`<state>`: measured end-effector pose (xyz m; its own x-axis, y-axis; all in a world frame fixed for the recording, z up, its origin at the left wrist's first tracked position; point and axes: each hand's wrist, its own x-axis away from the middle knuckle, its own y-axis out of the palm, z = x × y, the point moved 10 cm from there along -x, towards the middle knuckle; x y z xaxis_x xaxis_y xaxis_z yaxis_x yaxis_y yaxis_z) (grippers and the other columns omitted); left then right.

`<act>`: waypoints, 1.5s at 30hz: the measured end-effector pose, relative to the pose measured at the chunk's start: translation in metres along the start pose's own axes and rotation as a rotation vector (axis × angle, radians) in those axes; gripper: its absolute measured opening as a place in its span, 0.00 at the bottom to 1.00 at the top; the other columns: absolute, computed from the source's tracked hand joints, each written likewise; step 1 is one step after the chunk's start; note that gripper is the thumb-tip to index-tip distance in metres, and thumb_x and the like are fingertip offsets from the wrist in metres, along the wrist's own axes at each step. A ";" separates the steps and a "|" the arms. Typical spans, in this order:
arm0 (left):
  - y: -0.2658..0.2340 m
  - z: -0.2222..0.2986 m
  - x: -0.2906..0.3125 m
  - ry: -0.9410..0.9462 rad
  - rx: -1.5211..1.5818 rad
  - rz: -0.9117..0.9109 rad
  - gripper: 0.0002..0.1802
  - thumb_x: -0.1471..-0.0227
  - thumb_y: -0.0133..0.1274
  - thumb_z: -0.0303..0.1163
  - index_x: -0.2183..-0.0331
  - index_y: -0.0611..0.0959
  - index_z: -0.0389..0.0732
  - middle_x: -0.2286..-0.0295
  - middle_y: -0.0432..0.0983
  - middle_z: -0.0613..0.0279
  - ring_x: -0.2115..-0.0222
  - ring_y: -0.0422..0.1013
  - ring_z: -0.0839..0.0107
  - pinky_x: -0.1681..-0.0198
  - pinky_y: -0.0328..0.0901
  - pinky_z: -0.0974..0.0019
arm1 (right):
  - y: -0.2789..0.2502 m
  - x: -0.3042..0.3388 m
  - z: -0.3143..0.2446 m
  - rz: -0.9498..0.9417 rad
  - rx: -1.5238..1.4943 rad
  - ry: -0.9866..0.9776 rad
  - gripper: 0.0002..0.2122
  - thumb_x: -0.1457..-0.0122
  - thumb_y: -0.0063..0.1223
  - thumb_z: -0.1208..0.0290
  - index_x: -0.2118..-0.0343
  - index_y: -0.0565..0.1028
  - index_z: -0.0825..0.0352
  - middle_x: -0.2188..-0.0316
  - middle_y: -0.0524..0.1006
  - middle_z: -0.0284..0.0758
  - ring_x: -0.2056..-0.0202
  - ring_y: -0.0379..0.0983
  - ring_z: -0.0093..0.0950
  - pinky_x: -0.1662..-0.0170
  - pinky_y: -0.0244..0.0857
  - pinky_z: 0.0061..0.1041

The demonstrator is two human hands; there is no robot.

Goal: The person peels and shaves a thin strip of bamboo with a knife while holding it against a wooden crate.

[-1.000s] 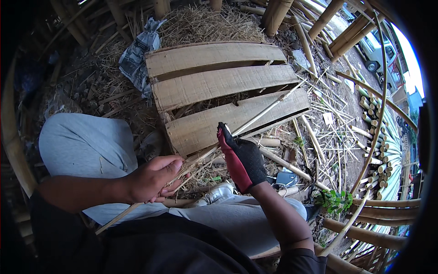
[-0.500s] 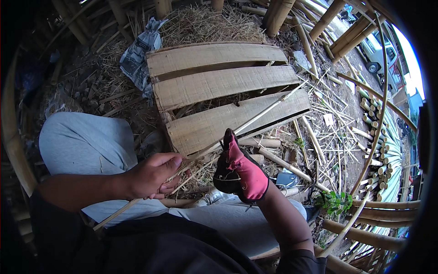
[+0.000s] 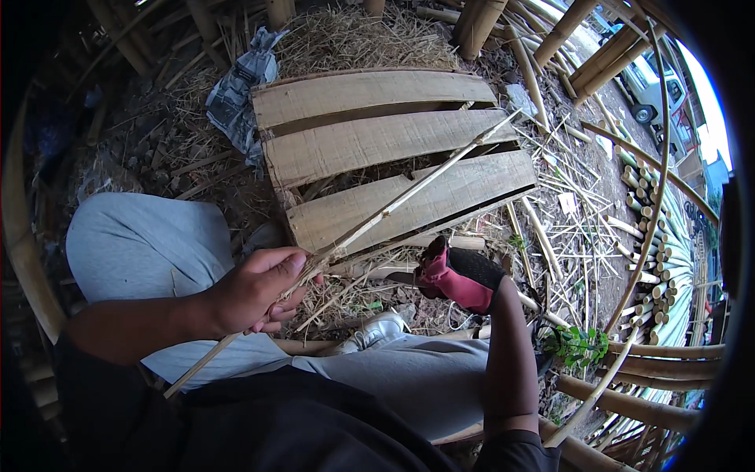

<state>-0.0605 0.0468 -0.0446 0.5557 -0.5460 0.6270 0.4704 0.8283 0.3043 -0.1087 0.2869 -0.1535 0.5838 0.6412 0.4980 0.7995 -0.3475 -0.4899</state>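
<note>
My bare left hand (image 3: 263, 295) is closed around a long, thin bamboo strip (image 3: 409, 193). The strip slants from beside my thigh, through the fist, up over a slatted wooden platform (image 3: 330, 149). Pale shavings and frayed fibres cling to it just beyond my fingers. To the right of the strip and apart from it, my right hand (image 3: 464, 277) wears a pink and black glove. Its fingers are curled around a knife (image 3: 403, 277), whose blade points left toward the strip; the handle is hidden in the glove.
Bamboo offcuts and slivers (image 3: 574, 204) litter the ground at right. A stack of bamboo poles (image 3: 664, 259) lies farther right, near a parked vehicle (image 3: 653, 90). Crumpled newspaper (image 3: 240, 94) sits left of the platform, and a leafy plant (image 3: 578, 346) grows beside my right arm.
My right hand has moved right and a little up, turning so that the blade shows. The strip's far end has swung slightly up and left; my left hand keeps its grip.
</note>
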 end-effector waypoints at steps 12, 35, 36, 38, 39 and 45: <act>0.000 0.005 0.000 0.061 -0.138 -0.049 0.23 0.35 0.51 0.46 0.51 0.72 0.36 0.76 0.67 0.70 0.80 0.62 0.84 0.77 0.60 0.76 | -0.017 0.007 -0.098 0.105 -0.149 -0.068 0.20 0.30 0.42 0.54 0.49 0.78 0.64 0.77 0.75 0.46 0.70 0.75 0.31 0.57 0.69 0.28; 0.002 0.008 -0.011 0.267 -0.374 -0.019 0.28 0.52 0.71 0.35 0.55 0.74 0.35 0.60 0.75 0.64 0.56 0.70 0.77 0.47 0.64 0.69 | 0.091 -0.024 -0.152 -0.259 -0.594 -0.208 0.39 0.34 0.29 0.33 0.31 0.48 0.60 0.53 0.67 0.28 0.59 0.63 0.19 0.54 0.63 0.23; 0.004 0.007 -0.012 0.264 -0.385 -0.032 0.29 0.51 0.71 0.35 0.54 0.74 0.35 0.59 0.75 0.63 0.55 0.70 0.76 0.46 0.64 0.68 | 0.090 -0.027 -0.151 -0.154 -0.726 -0.189 0.36 0.34 0.28 0.33 0.37 0.55 0.61 0.56 0.65 0.26 0.61 0.62 0.18 0.56 0.62 0.22; 0.006 0.006 -0.013 0.268 -0.389 -0.029 0.30 0.51 0.70 0.35 0.52 0.73 0.34 0.57 0.75 0.62 0.53 0.70 0.76 0.45 0.63 0.68 | 0.085 -0.031 -0.149 -0.050 -0.856 -0.171 0.34 0.33 0.27 0.33 0.42 0.62 0.63 0.60 0.64 0.25 0.63 0.61 0.18 0.58 0.61 0.22; 0.007 0.006 -0.012 0.272 -0.395 -0.026 0.30 0.50 0.70 0.34 0.51 0.73 0.34 0.56 0.75 0.61 0.52 0.69 0.76 0.44 0.62 0.68 | 0.090 -0.034 -0.151 -0.120 -0.880 -0.160 0.33 0.33 0.27 0.34 0.47 0.63 0.63 0.60 0.64 0.25 0.62 0.61 0.18 0.58 0.62 0.22; 0.006 0.006 -0.011 0.291 -0.313 -0.055 0.28 0.48 0.67 0.31 0.50 0.73 0.34 0.54 0.75 0.61 0.50 0.68 0.76 0.42 0.60 0.67 | 0.096 -0.039 -0.140 -0.186 -0.863 -0.178 0.30 0.33 0.26 0.33 0.56 0.63 0.60 0.65 0.62 0.24 0.66 0.58 0.17 0.63 0.59 0.22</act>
<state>-0.0680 0.0590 -0.0456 0.6730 -0.6383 0.3735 0.6654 0.7431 0.0710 -0.0350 0.1325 -0.1200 0.4612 0.8101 0.3619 0.7486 -0.5742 0.3316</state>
